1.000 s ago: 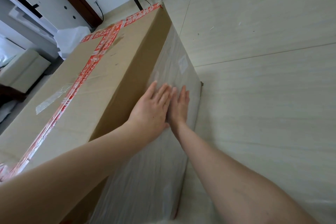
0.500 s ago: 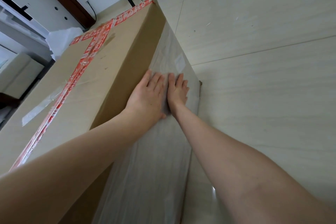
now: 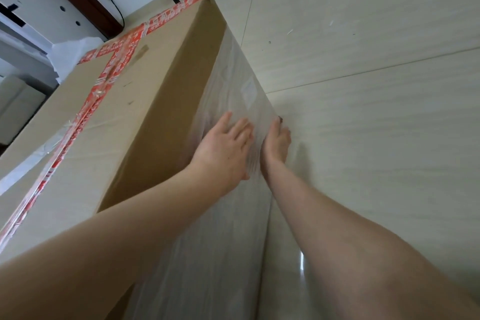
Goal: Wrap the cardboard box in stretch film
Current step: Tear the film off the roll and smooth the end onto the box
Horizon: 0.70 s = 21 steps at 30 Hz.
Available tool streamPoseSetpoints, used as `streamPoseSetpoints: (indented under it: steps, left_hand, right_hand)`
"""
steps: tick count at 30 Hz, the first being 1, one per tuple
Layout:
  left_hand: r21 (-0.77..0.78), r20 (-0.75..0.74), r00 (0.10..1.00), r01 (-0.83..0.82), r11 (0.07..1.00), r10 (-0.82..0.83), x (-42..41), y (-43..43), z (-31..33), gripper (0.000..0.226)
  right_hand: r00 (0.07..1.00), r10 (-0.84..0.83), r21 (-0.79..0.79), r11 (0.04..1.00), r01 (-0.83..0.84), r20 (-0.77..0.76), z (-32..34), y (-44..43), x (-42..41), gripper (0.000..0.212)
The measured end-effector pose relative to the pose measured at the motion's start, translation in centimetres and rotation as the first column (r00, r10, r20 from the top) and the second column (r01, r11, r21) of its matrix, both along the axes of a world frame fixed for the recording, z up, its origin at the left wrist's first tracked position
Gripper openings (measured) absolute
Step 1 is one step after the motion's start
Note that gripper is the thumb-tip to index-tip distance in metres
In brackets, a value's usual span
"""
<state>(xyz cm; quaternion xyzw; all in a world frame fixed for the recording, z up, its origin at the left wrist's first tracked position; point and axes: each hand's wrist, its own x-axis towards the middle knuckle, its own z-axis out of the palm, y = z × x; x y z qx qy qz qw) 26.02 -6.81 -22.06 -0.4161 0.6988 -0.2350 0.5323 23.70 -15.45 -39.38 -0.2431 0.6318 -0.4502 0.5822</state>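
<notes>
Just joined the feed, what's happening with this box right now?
A person presses both hands on the clear stretch film covering one side of a large brown cardboard box with red tape on top. The left hand lies flat; the right hand sits beside it, near the box's floor edge.

One cardboard box, one stretch film layer, two hands; left hand, right hand

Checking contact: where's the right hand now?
Head view, centre: right hand rests on stretch film at the floor edge of the cardboard box, right of the left hand.
</notes>
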Motion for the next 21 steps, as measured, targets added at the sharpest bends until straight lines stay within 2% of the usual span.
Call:
streamPoseSetpoints:
  steps: [2,6,11,14,17,21]
  left_hand:
    - [0.069,0.049,0.999,-0.012,0.998,0.008,0.1,0.1,-1.0,0.077]
    - [0.091,0.144,0.989,-0.054,0.994,0.041,0.8,-0.6,-1.1,0.079]
    - [0.087,0.174,0.984,-0.05,0.995,0.035,0.9,-1.7,-0.8,0.079]
    - [0.081,0.168,0.985,-0.043,0.996,0.028,0.8,-2.4,-0.7,0.079]
    - [0.05,0.147,0.989,-0.04,0.998,0.033,0.5,-2.8,-0.6,0.08]
    - [0.041,0.103,0.995,-0.023,0.999,0.019,0.4,-2.8,-0.4,0.079]
  right_hand:
    - [0.997,0.08,-0.031,0.996,-0.08,-0.007,-1.3,2.3,1.4,0.065]
    - [0.972,0.232,-0.141,0.962,-0.233,-0.02,-1.5,3.2,3.2,0.066]
    - [0.963,0.267,-0.125,0.955,-0.27,-0.04,-1.7,-1.1,3.0,0.066]
    - [0.96,0.278,-0.117,0.954,-0.275,0.014,-1.5,-3.6,2.6,0.066]
    - [0.977,0.208,-0.1,0.974,-0.202,0.052,-2.0,-6.0,1.6,0.069]
    - [0.999,0.032,0.051,0.998,-0.032,-0.003,-4.1,-5.0,-0.1,0.07]
